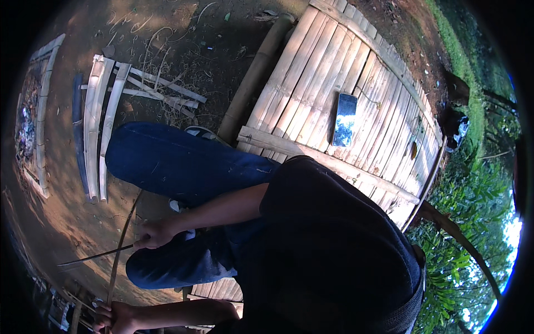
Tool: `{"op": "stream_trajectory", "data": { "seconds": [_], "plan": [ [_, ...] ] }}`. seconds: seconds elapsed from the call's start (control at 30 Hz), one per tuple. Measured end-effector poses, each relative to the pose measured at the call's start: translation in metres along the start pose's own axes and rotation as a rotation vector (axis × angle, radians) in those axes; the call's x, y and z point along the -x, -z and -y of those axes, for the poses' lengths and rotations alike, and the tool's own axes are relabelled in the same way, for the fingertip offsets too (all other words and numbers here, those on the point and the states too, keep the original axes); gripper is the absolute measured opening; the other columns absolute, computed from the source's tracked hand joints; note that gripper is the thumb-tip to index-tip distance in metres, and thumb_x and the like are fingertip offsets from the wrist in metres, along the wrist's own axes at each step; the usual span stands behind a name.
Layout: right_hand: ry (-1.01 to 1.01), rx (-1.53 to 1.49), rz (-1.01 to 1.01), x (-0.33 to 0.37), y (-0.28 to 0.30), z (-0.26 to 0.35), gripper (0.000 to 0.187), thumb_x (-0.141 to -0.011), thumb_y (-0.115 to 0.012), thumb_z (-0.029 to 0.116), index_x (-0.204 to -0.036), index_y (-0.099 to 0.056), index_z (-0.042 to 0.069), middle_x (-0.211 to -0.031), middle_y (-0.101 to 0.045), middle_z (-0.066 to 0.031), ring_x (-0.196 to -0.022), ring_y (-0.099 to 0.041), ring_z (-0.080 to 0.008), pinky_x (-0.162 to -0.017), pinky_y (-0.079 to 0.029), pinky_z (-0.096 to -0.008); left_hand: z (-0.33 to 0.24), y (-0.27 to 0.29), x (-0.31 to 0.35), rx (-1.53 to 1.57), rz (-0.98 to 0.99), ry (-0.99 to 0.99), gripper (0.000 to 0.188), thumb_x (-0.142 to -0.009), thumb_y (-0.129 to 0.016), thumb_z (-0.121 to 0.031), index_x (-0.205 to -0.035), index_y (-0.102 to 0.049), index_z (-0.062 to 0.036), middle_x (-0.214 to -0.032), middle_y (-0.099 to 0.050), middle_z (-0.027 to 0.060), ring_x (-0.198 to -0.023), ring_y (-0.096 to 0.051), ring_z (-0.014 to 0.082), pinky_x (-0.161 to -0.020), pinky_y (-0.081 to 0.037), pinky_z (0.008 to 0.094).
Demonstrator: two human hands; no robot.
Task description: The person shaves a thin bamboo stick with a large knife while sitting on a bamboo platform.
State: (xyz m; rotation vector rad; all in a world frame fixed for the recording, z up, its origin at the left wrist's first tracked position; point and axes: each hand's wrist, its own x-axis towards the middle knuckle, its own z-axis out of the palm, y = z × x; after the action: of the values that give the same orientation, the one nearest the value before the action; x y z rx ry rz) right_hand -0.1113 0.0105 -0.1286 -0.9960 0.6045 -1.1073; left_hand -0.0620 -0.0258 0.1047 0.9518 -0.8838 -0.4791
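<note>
My right hand (pixel 154 234) is closed round the handle of a knife (pixel 92 258), whose long thin blade points away from my knees. That blade crosses a slender bamboo strip (pixel 115 267) and seems to touch it. Closer to the lower edge, my left hand (pixel 115 317) grips the same strip, fingers wrapped round it. The strip runs from there past the blade, and its far end reaches the ground beside my knee. Both forearms are bare, and I sit with my blue-trousered legs (pixel 183 167) bent.
A bamboo-slat bench (pixel 317 72) lies beside me, with a phone (pixel 345 119) on it. Split bamboo pieces (pixel 95 128) rest on the dirt ground, near curly shavings (pixel 161 36). A thick bamboo pole (pixel 256 78) borders the bench. Green plants (pixel 450 222) grow at the right.
</note>
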Motion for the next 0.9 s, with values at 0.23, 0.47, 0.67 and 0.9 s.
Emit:
{"op": "stream_trajectory", "data": {
  "seconds": [0.23, 0.47, 0.67, 0.9],
  "plan": [
    [-0.778, -0.35, -0.152, 0.001, 0.015, -0.002, 0.066, -0.087, -0.034, 0.063, -0.051, -0.042, 0.008, -0.044, -0.041, -0.0018, -0.037, -0.042, -0.0116, -0.035, -0.036, -0.0261, 0.001, 0.017, -0.022, 0.06, -0.126, -0.004, 0.048, -0.09, -0.037, -0.047, -0.052, -0.033, -0.0174, -0.042, -0.02, -0.0065, -0.033, -0.02, 0.0071, -0.034, -0.021, 0.0231],
    [-0.278, 0.157, 0.027, -0.003, -0.005, 0.0, 0.055, -0.089, -0.046, 0.047, -0.057, -0.05, 0.002, -0.047, -0.046, -0.0052, -0.042, -0.047, -0.0155, -0.044, -0.04, -0.0307, 0.0, 0.058, -0.023, 0.04, -0.001, 0.106, 0.042, -0.081, -0.045, -0.043, -0.057, -0.035, -0.0105, -0.047, -0.018, -0.002, -0.044, -0.019, 0.0114, -0.048, -0.023, 0.0291],
    [-0.306, 0.113, -0.162, -0.004, 0.018, -0.051, 0.063, -0.086, -0.045, 0.055, -0.055, -0.051, 0.001, -0.046, -0.047, -0.0078, -0.042, -0.049, -0.0192, -0.044, -0.041, -0.033, -0.011, 0.069, -0.006, 0.284, 0.287, 0.185, 0.047, -0.086, -0.04, -0.049, -0.06, -0.033, -0.0112, -0.044, -0.018, -0.0019, -0.039, -0.015, 0.0102, -0.045, -0.023, 0.0263],
    [-0.856, 0.335, -0.23, -0.007, 0.046, -0.057, 0.064, -0.086, -0.038, 0.063, -0.054, -0.043, 0.007, -0.047, -0.043, -0.0005, -0.038, -0.043, -0.0095, -0.035, -0.035, -0.0252, -0.009, 0.081, 0.006, 0.244, 0.198, 0.09, 0.05, -0.088, -0.038, -0.052, -0.06, -0.036, -0.01, -0.042, -0.02, -0.0021, -0.036, -0.016, 0.009, -0.041, -0.021, 0.025]
  ]
}}
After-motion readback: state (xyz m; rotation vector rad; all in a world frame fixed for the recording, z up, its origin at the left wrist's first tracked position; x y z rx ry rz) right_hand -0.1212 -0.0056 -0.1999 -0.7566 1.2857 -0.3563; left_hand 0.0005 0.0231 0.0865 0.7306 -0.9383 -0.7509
